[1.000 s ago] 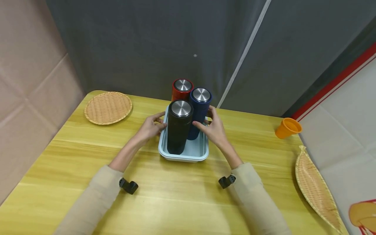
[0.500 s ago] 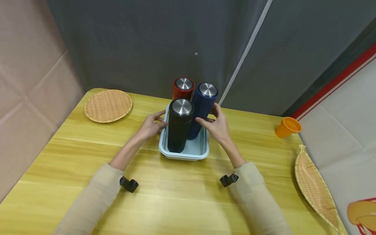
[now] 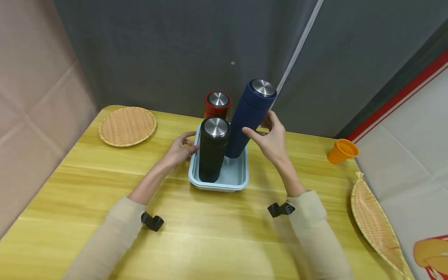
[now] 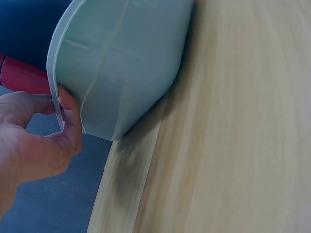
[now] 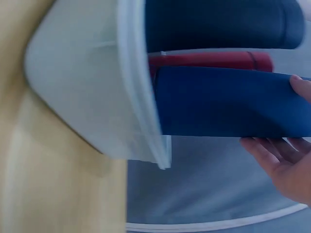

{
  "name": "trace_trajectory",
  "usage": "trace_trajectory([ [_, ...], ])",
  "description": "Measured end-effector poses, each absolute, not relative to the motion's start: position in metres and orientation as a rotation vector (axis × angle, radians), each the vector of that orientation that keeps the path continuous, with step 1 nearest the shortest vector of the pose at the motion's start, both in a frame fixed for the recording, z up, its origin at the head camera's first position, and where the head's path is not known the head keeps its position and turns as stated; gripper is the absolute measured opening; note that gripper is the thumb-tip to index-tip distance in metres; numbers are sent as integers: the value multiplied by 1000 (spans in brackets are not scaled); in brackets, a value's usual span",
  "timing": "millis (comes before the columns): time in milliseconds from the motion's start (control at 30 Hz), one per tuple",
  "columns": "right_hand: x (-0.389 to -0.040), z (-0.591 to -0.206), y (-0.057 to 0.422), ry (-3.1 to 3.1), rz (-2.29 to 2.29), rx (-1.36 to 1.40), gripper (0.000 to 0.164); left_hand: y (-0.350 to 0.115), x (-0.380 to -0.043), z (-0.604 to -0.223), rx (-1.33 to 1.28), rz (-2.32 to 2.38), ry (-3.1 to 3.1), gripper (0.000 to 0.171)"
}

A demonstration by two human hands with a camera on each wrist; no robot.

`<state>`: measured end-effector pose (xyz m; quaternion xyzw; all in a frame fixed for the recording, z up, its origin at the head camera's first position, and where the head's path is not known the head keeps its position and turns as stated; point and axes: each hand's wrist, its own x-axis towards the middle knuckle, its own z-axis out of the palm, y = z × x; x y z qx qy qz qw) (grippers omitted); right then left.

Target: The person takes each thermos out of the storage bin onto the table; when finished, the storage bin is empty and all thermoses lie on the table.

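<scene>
A pale blue plastic bin stands on the table, its rim pinched at the left by my left hand. In the left wrist view the thumb and fingers straddle that rim. My right hand grips a dark blue thermos, raised and leaning right, its lower end still over the bin. The right wrist view has the blue thermos between thumb and fingers. A black thermos stands in the bin's front left. Behind it shows the top of a red thermos, its lower part hidden.
A round woven tray lies at the table's back left. An orange cup stands at the right edge, with a leaf-shaped woven basket nearer the front. A grey curtain hangs behind the wooden table.
My right hand has lifted the blue thermos up and to the right, tilting it away from the other two. The left hand stays on the bin's rim.
</scene>
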<state>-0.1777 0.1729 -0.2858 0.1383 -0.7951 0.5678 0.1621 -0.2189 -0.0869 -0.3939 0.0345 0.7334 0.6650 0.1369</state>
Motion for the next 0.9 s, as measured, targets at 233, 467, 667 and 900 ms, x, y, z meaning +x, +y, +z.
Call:
trace_trajectory([
  [233,-189,-288,198,-2210,1499,361,61,-89,-216,-395,97,1920,2118,55],
  [467,-192,-286,222,-2230,1388,265,61,-86,-222,-396,102,1952,2080,57],
  [667,-195,-303,235,-2279,1373,191,64,-87,-223,-396,78,1961,2033,56],
  [900,-210,-335,238,-2334,1403,120,68,-88,-223,-396,64,1997,1953,56],
])
